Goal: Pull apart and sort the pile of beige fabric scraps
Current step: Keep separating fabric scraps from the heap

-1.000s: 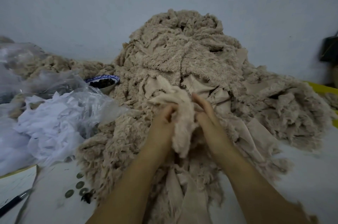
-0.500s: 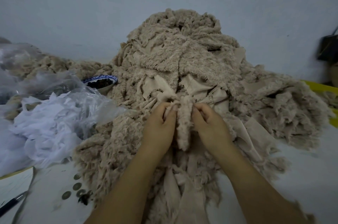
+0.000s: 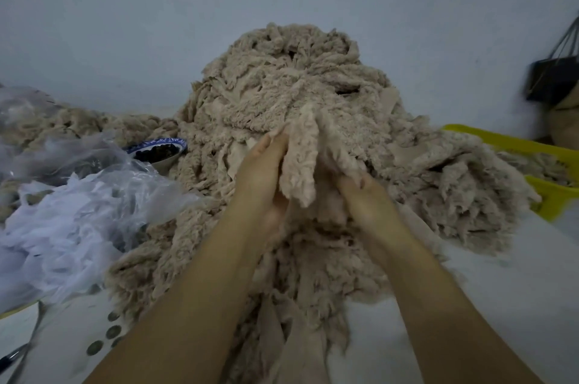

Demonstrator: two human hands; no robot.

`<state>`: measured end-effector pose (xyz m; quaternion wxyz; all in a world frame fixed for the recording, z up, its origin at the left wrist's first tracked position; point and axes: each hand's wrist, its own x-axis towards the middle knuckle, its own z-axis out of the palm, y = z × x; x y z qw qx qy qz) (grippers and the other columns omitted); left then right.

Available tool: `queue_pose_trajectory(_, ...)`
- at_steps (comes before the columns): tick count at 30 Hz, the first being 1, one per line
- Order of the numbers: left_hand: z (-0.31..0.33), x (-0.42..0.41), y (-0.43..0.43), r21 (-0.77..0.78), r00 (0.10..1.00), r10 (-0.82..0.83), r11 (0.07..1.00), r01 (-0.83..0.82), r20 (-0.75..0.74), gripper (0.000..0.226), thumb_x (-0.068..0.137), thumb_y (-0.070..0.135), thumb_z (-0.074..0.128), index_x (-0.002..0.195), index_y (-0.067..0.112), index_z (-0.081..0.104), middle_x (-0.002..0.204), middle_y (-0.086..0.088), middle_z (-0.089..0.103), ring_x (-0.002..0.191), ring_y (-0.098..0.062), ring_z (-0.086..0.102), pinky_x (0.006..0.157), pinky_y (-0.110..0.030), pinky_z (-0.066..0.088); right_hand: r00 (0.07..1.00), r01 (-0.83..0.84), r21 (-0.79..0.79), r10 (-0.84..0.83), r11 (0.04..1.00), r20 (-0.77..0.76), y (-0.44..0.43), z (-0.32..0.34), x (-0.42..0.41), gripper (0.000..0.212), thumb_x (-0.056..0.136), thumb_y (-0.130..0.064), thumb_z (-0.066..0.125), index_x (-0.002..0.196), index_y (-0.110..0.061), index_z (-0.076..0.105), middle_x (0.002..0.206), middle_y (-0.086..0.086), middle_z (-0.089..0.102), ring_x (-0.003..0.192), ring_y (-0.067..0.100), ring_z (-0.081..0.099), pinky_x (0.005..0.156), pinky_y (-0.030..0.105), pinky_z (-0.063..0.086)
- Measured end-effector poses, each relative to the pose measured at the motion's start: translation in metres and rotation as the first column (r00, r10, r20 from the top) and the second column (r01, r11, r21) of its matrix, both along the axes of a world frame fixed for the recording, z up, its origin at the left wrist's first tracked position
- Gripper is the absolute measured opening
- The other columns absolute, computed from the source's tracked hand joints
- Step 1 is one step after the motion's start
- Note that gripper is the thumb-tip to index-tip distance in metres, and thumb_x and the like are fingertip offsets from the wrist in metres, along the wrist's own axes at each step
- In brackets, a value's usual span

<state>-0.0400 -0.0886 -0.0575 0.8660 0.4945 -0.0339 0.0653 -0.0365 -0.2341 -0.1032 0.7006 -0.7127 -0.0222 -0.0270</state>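
A large pile of beige fabric scraps (image 3: 297,92) is towering in the middle of a pale tabletop (image 3: 517,283), rising against a grey wall and spilling forward toward the viewer. It is looking barely reduced, so the sorting seems to be at an early stage, with nearly all the pulling apart left to do. To the left, a clear plastic bag of white scraps (image 3: 78,214) is lying beside the pile; to the right, a yellow bin (image 3: 551,195) is holding a few beige pieces, possibly sorted ones. A small blue-rimmed bowl (image 3: 156,150) is sitting against the pile's left edge. In front of the pile's centre, two bare hands are lifting one fleecy scrap (image 3: 300,164) clear of the heap. The left hand (image 3: 263,180) is holding the scrap's left edge, its fingers (image 3: 275,145) lying close together and nearly straight, apparently pinching the fabric against a hidden thumb. The right hand (image 3: 369,208) is sitting lower, its fingers (image 3: 360,184) curling tightly into the scrap's right side, gripping it. The two hands are close together, with the scrap hanging between them.
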Motion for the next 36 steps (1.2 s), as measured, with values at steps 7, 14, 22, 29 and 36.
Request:
queue_pose_trajectory(7,-0.016,0.043,-0.096,0.563,0.998,0.050,0.826,-0.025,-0.030,0.020,0.098,0.025,0.059,0.087,0.011,0.067,0.090,-0.015,0.069,0.087,-0.029,0.067,0.083,-0.041,0.053,0.969,0.165,0.729,0.027,0.664,-0.244,-0.056,0.017,0.025,0.031,0.102,-0.031,0.050,0.095,-0.009,0.070,0.076,0.007,0.074,0.073,0.021,0.070,0.070,0.032,0.058)
queue_pose_trajectory(14,-0.049,0.095,-0.179,0.667,0.926,-0.053,0.678,0.308,-0.374,0.025,0.102,0.007,0.038,0.093,0.006,0.061,0.084,-0.019,0.058,0.081,-0.032,0.061,0.053,-0.024,0.046,0.904,0.257,0.381,-0.082,0.888,-0.419,-0.092,-0.022,0.060,0.038,0.108,-0.015,0.032,0.079,-0.005,0.055,0.072,0.013,0.052,0.063,0.024,0.049,0.054,0.032,0.038)
queue_pose_trajectory(22,-0.001,0.138,-0.206,0.322,0.955,-0.230,0.904,0.280,-0.185,0.017,0.103,0.021,0.047,0.103,0.024,0.064,0.094,0.002,0.073,0.078,0.000,0.068,0.060,-0.017,0.055,0.906,0.392,0.723,-0.376,0.568,-0.195,-0.173,0.008,0.122,0.033,0.102,-0.015,0.035,0.093,-0.004,0.064,0.090,0.020,0.065,0.075,0.030,0.070,0.063,0.032,0.060)
queue_pose_trajectory(29,-0.089,0.120,-0.183,0.790,0.969,-0.195,0.564,0.239,-0.154,0.030,0.105,0.017,0.043,0.128,0.015,0.062,0.125,-0.001,0.064,0.113,-0.020,0.060,0.091,-0.024,0.050,0.789,0.612,0.011,-0.609,0.791,-0.085,-0.102,-0.034,0.123,0.026,0.103,-0.020,0.038,0.110,-0.007,0.059,0.112,0.018,0.060,0.103,0.036,0.057,0.087,0.042,0.046)
queue_pose_trajectory(36,-0.103,0.102,-0.175,0.908,0.986,-0.029,0.396,-0.138,0.162,0.026,0.099,0.007,0.044,0.119,0.008,0.062,0.130,-0.010,0.048,0.117,-0.024,0.052,0.100,-0.030,0.041,0.858,0.395,0.148,-0.306,0.907,-0.413,-0.127,-0.038,0.133,0.031,0.100,-0.003,0.040,0.121,0.003,0.063,0.113,0.019,0.065,0.092,0.030,0.064,0.074,0.035,0.054)
